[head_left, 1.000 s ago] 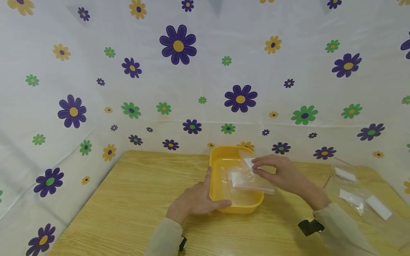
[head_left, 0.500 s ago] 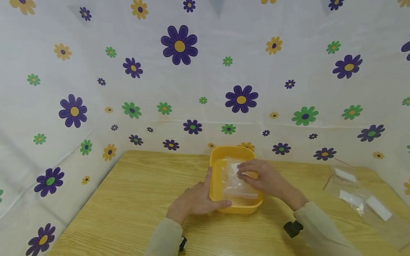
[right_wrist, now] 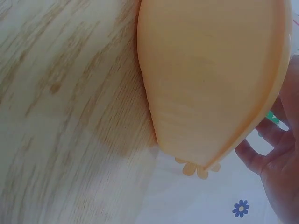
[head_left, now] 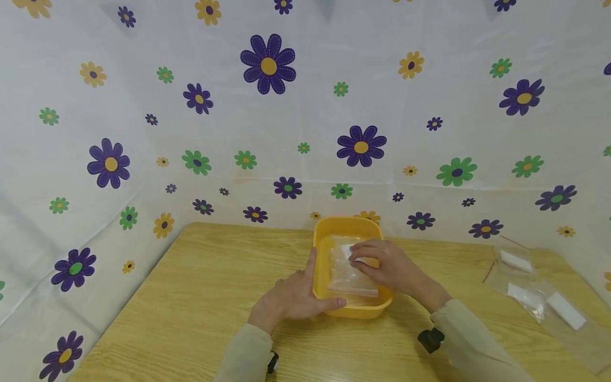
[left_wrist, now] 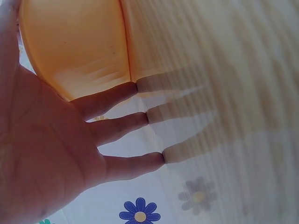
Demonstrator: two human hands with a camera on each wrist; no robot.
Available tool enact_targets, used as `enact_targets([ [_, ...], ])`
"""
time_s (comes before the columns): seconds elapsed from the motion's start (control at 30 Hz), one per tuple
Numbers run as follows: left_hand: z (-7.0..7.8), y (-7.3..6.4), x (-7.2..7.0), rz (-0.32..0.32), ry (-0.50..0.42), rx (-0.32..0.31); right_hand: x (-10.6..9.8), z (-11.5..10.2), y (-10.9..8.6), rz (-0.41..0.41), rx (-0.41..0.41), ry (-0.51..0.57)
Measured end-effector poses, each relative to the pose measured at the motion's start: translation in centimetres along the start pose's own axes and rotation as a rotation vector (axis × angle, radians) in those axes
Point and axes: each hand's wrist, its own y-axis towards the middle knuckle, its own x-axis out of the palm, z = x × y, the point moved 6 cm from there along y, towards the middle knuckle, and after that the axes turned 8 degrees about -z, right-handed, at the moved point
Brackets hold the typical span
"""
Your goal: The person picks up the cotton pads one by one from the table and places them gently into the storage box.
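Observation:
A yellow plastic basin (head_left: pixel 360 312) stands at the back of the wooden table in the head view. Inside it lies a clear zip bag (head_left: pixel 350 280) with a white piece in it. My right hand (head_left: pixel 389 265) reaches over the basin's right rim and pinches the upper part of this bag between thumb and fingers. Against the basin's left side rests my left hand (head_left: pixel 291 300), thumb along the near corner. In the left wrist view that hand's fingers are straight, their tips at the table. The basin's outer wall (right_wrist: pixel 210 79) hides the bag in the right wrist view.
Several clear bags with white pieces lie on the table's right side, among them a far bag (head_left: pixel 515 261) and a nearer white piece (head_left: pixel 565 311). A flower-printed white sheet (head_left: pixel 305 116) hangs behind the table (head_left: pixel 215 281) and along its left.
My right hand has carried the zip bag leftward and down from above the basin's right rim into the basin. The left hand has stayed at the basin's side.

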Motion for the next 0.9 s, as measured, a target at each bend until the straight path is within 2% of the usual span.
enact_targets([
  [0.17,0.1,-0.1,0.1,-0.007,0.002,0.0,0.1,-0.2,0.0,0.002,-0.011,0.008],
  [0.43,0.3,-0.1,0.0,-0.005,0.013,-0.004,0.0,-0.1,-0.7,-0.039,0.098,0.019],
  [0.73,0.2,0.0,-0.1,0.001,0.007,0.009,-1.6,0.1,-2.4,-0.012,0.15,-0.056],
  [0.9,0.1,0.0,0.0,-0.001,-0.013,0.011,-2.6,0.3,-3.4,-0.021,0.206,-0.107],
])
